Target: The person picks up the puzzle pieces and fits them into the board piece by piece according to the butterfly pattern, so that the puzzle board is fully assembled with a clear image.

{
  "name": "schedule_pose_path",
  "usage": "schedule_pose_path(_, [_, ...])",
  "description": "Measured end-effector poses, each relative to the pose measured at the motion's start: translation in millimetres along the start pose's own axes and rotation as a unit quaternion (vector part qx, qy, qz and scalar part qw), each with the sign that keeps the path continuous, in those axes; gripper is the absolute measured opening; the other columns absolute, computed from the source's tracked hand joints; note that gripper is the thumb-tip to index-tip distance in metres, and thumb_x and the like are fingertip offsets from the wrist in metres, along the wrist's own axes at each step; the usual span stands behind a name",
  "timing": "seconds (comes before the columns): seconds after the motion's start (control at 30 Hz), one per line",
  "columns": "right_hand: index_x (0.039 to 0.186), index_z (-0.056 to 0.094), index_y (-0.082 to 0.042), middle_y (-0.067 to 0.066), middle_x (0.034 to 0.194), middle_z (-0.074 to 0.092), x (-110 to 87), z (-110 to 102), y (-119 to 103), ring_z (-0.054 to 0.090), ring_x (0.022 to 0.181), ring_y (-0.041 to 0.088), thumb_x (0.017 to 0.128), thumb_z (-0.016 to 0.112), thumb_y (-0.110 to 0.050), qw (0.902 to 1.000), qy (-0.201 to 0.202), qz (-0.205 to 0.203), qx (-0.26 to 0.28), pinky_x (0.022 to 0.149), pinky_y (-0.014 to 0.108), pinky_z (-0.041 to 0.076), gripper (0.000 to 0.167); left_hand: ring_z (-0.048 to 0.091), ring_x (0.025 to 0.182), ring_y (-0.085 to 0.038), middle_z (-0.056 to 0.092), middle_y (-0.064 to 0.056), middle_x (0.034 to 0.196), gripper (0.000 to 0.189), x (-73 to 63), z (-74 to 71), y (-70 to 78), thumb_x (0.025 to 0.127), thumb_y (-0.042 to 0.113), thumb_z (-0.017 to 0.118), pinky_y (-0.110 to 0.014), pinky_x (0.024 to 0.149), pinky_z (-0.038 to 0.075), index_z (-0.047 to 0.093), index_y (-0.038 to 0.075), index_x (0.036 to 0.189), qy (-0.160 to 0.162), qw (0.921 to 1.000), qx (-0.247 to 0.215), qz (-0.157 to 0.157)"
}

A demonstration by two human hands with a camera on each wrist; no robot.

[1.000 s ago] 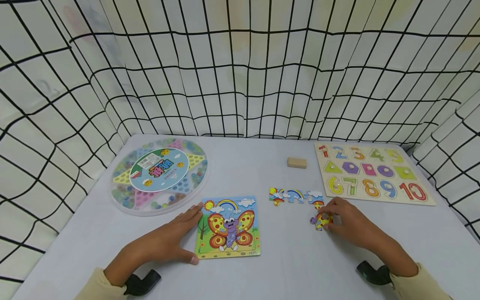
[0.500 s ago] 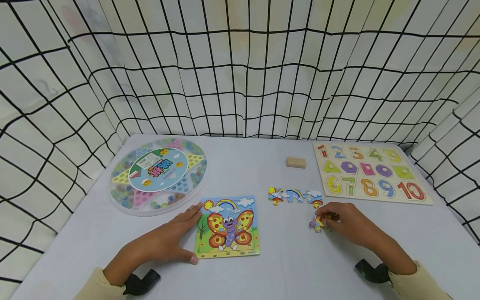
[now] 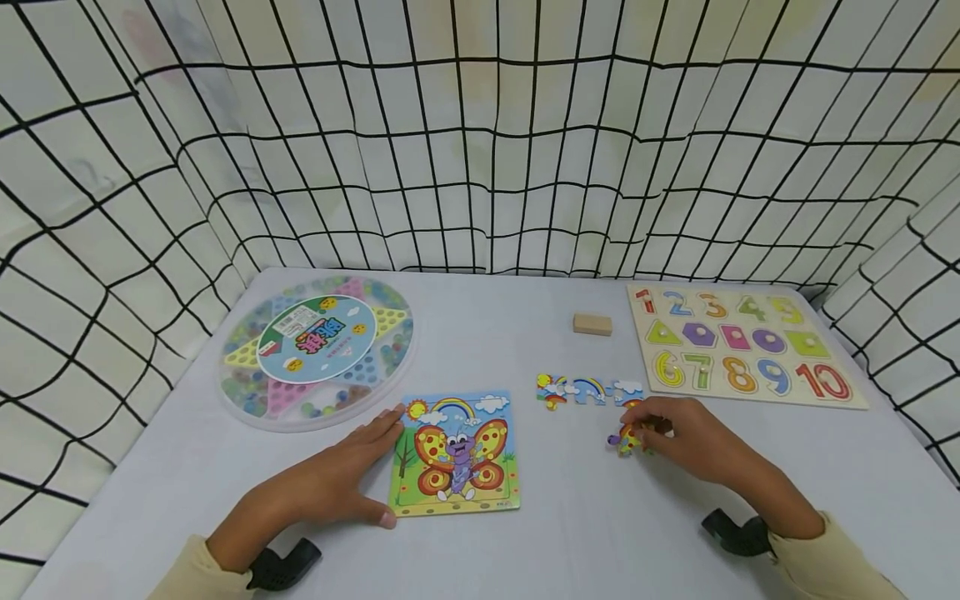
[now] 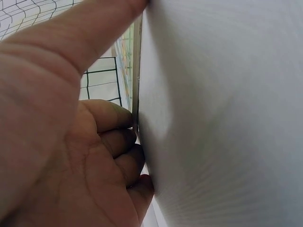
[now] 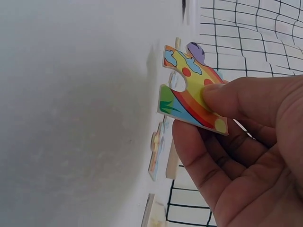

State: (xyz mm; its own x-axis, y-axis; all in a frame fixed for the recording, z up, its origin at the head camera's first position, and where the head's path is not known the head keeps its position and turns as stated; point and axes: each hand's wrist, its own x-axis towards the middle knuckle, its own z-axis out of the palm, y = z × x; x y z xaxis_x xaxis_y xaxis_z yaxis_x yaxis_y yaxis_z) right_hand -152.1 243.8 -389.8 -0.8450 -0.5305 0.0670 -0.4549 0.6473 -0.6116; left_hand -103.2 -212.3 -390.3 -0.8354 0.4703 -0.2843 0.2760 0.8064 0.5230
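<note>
My right hand (image 3: pixel 686 437) pinches a jigsaw piece (image 5: pixel 191 90) between thumb and fingers. The piece is yellow and red with a purple knob, and stands tilted off the white table in the right wrist view. Just beyond that hand lies a row of jigsaw pieces (image 3: pixel 590 392) showing a sun, a rainbow and a cloud; its right end is partly covered by the fingers. My left hand (image 3: pixel 337 475) rests against the left side of a square butterfly picture board (image 3: pixel 457 454), its thumb at the lower-left corner. In the left wrist view its fingertips (image 4: pixel 125 118) meet the board's edge.
A small wooden block (image 3: pixel 592 324) lies behind the row. At the back right is a number-and-shape board (image 3: pixel 750 346); at the left, a round clear marble game case (image 3: pixel 318 354). Black netting (image 3: pixel 487 158) over white walls encloses the table's back and sides.
My right hand has shifted slightly left with the jigsaw piece, closer below the row's right end, and covers more of that end. The left hand and the butterfly board stay in place.
</note>
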Motion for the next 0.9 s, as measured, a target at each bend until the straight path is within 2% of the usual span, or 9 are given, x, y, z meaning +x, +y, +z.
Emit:
schedule_pose_path(0.37, [0.104, 0.071, -0.010, -0.009, 0.093, 0.067, 11.8, 2, -10, 0.060, 0.079, 0.008, 0.088, 0.068, 0.000, 0.9997, -0.004, -0.003, 0.025, 0.071, 0.024, 0.054, 0.019, 0.008, 0.147, -0.033, 0.006, -0.003, 0.163, 0.115, -1.8, 0.7, -5.8, 0.070, 0.058, 0.079, -0.056, 0.113, 0.019, 0.022, 0.005, 0.155, 0.004, 0.9996, -0.001, 0.029])
schedule_pose_path(0.57, [0.103, 0.071, -0.009, -0.007, 0.092, 0.066, 21.0, 5, -18, 0.059, 0.078, 0.009, 0.088, 0.069, 0.000, 0.9990, -0.006, -0.026, 0.036, 0.070, 0.024, 0.054, 0.018, 0.008, 0.147, -0.033, 0.006, -0.003, 0.163, 0.115, -1.8, 0.1, -4.9, 0.070, 0.057, 0.080, -0.056, 0.112, 0.021, 0.022, 0.005, 0.155, 0.006, 0.9995, -0.007, 0.029])
schedule_pose_path(0.9, [0.103, 0.070, -0.008, -0.009, 0.091, 0.066, 37.7, 14, -30, 0.061, 0.079, 0.009, 0.089, 0.066, 0.002, 0.9965, -0.032, -0.050, 0.059, 0.071, 0.025, 0.054, 0.018, 0.006, 0.147, -0.032, 0.005, -0.002, 0.163, 0.115, -1.0, 1.6, -4.0, 0.068, 0.054, 0.082, -0.056, 0.112, 0.019, 0.023, 0.005, 0.155, 0.004, 0.9997, -0.016, 0.016])
